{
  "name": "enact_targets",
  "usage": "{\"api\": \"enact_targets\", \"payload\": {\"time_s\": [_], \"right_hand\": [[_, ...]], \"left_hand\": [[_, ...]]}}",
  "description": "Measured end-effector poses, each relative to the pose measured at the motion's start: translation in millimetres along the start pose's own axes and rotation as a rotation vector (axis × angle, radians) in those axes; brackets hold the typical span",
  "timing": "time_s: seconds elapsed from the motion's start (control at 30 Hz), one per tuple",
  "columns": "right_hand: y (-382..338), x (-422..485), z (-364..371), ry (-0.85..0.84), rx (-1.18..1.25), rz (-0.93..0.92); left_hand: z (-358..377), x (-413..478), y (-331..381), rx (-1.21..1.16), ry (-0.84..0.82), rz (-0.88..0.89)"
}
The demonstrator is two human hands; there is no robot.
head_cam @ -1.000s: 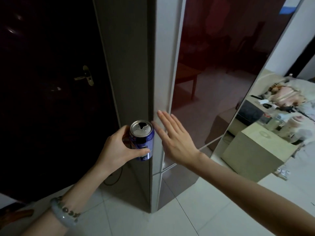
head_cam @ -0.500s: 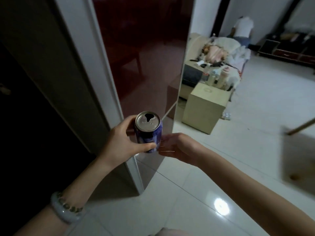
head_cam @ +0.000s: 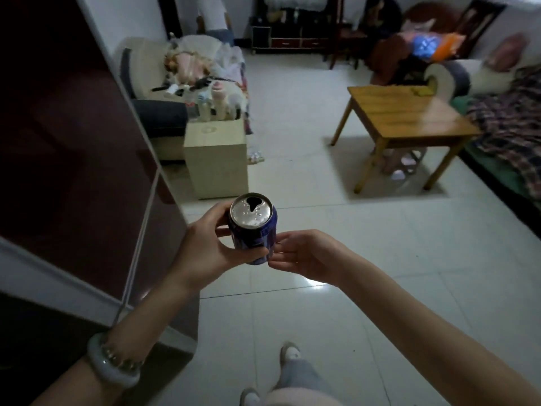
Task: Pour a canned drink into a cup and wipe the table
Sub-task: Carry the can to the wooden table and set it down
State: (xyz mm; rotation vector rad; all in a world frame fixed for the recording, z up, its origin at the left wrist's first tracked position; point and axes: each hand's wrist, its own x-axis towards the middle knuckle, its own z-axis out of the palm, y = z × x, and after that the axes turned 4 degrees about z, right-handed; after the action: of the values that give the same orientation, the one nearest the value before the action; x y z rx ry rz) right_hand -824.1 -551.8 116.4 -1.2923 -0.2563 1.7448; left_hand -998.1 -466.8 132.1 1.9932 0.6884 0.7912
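The left hand (head_cam: 205, 250) grips a blue drink can (head_cam: 253, 230) from its left side, thumb curled across the near face and fingers wrapped round the far side. The can stands upright in the air above the white tiled floor (head_cam: 380, 259). Its silver lid faces the camera and the mouth is already open. A pale jade-like bangle (head_cam: 111, 367) sits on the left wrist, down and to the left of the can.

The right hand (head_cam: 304, 253) is just to the right of the can, palm turned up, fingers loosely curled and grasping nothing. Its fingertips reach the can's lower right edge, but the blur makes it hard to say whether they touch it.

To the left of the can stands a tall, glossy dark red door panel (head_cam: 73, 156). Beyond the can, slightly left, a cardboard box (head_cam: 216, 159) rests on the floor, and further beyond it is a light armchair (head_cam: 131, 63) heaped with clothes. Up and well to the right of the can stands a low wooden table (head_cam: 409, 118), with a small yellow object (head_cam: 421, 90) near its far edge. Further right of the can lies a plaid blanket (head_cam: 512, 127). Below the can a shoe (head_cam: 288, 351) shows on the tiles.
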Motion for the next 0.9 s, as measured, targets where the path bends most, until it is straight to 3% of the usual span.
{"api": "enact_targets", "payload": {"time_s": [0.4,0.6,0.9], "right_hand": [[-11,-93,-158,0.298,0.389,-0.190],[-43,-125,-257,0.371,0.514,-0.259],[-112,-169,-409,0.462,0.484,-0.294]], "left_hand": [[172,93,55,-0.125,-0.382,0.204],[274,147,88,-0.189,-0.461,0.249],[420,232,136,-0.193,-0.498,0.283]]}}
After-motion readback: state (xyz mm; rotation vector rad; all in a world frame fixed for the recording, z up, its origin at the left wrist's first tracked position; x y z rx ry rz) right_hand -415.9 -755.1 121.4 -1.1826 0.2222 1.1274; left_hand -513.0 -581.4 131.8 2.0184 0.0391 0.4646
